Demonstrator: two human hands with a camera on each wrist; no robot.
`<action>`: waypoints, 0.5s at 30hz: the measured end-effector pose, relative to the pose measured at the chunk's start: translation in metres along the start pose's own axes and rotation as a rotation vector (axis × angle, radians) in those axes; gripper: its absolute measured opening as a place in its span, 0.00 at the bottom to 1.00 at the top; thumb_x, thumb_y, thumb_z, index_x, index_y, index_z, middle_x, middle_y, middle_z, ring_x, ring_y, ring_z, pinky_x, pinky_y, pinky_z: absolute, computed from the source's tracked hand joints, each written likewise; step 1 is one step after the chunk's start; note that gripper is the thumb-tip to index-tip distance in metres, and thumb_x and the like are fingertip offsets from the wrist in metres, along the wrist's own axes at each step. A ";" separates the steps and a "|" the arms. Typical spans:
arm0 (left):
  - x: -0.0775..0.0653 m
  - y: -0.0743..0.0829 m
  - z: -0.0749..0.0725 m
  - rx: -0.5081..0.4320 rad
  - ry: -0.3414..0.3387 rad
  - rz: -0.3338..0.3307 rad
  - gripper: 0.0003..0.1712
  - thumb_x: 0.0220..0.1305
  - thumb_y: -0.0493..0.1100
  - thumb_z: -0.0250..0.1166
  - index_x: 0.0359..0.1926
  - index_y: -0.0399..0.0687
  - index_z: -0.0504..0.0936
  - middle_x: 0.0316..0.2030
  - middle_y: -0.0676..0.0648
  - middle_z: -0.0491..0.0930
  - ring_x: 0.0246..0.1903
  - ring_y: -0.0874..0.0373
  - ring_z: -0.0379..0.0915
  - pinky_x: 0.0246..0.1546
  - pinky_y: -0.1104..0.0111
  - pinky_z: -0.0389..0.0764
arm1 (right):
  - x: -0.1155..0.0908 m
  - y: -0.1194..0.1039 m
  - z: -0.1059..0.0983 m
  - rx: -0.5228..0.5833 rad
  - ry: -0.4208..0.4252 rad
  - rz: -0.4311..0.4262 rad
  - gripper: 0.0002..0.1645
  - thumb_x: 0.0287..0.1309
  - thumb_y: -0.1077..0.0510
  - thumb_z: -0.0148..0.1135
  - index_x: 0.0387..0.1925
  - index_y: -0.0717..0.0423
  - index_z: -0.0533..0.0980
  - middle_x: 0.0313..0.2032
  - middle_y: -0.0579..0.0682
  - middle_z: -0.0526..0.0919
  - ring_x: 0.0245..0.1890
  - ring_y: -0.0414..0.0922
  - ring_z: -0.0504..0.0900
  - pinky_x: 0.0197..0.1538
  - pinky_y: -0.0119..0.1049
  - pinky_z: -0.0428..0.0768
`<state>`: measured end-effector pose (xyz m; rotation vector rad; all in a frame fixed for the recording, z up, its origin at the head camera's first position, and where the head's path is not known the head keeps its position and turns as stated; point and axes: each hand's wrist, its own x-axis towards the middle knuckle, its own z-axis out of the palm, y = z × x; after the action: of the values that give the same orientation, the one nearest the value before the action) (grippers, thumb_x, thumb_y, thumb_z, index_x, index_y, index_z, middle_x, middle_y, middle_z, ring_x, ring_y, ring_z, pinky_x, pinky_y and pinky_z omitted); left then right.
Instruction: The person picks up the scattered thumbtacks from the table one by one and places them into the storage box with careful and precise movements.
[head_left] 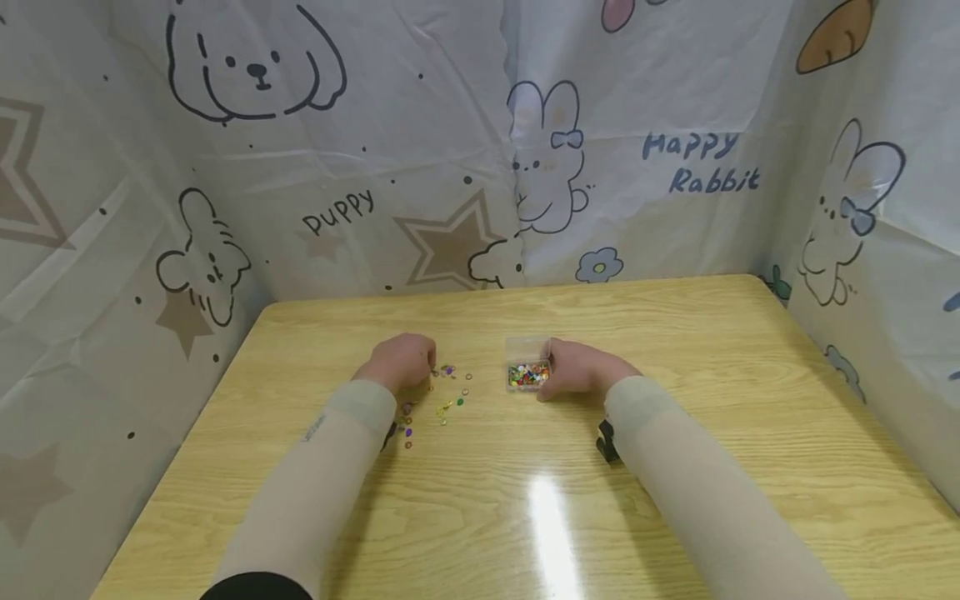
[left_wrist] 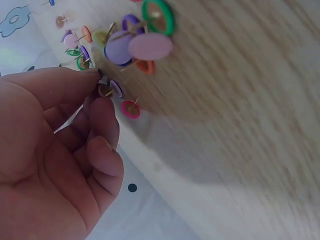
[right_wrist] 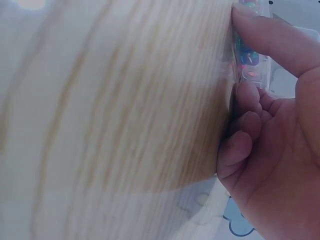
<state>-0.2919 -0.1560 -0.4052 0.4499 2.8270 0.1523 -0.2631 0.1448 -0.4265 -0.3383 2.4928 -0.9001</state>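
Observation:
Over the loose thumbtacks on the left side of the table, my left hand (head_left: 401,360) has its thumb and index fingertips together at a thumbtack (left_wrist: 105,90), pinching it low by the tabletop. Much of that tack is hidden by the fingertips. Other flat-headed thumbtacks (left_wrist: 150,47) in pink, purple, green and orange lie close by. My right hand (head_left: 583,368) grips the right side of a small clear plastic box (head_left: 528,389), thumb at the near side and fingers at the far side. Its lid (head_left: 527,346) is raised at the back, and many colourful thumbtacks fill it.
More thumbtacks (head_left: 408,432) lie scattered near the left wrist, with a green one (head_left: 461,402) and some yellow ones (head_left: 444,410) between the hands and nearer me. The wooden table (head_left: 480,500) is bordered by a printed cloth (head_left: 442,150) at the back and sides.

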 end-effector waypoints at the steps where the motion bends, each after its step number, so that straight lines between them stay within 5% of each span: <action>1: 0.000 0.000 0.001 0.003 0.001 -0.001 0.10 0.63 0.34 0.53 0.30 0.53 0.77 0.32 0.52 0.78 0.32 0.55 0.70 0.38 0.57 0.74 | 0.000 0.000 0.000 0.006 -0.001 0.000 0.32 0.40 0.54 0.76 0.45 0.54 0.67 0.42 0.49 0.76 0.38 0.46 0.72 0.47 0.42 0.71; 8: 0.000 0.010 0.001 0.058 0.067 0.067 0.10 0.64 0.35 0.53 0.29 0.53 0.76 0.29 0.53 0.77 0.30 0.57 0.70 0.34 0.59 0.74 | 0.000 0.001 0.003 0.010 -0.008 0.000 0.33 0.39 0.54 0.76 0.46 0.53 0.68 0.43 0.49 0.76 0.40 0.45 0.73 0.52 0.44 0.70; 15: -0.005 0.058 -0.003 -0.051 0.043 0.218 0.08 0.64 0.37 0.53 0.32 0.53 0.78 0.29 0.54 0.77 0.27 0.59 0.70 0.32 0.63 0.73 | 0.002 0.002 0.002 -0.005 0.007 -0.013 0.32 0.40 0.54 0.76 0.45 0.52 0.68 0.43 0.48 0.76 0.40 0.45 0.72 0.52 0.43 0.69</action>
<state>-0.2719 -0.1030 -0.3923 0.7516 2.8017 0.2793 -0.2642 0.1450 -0.4299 -0.3545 2.5030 -0.9017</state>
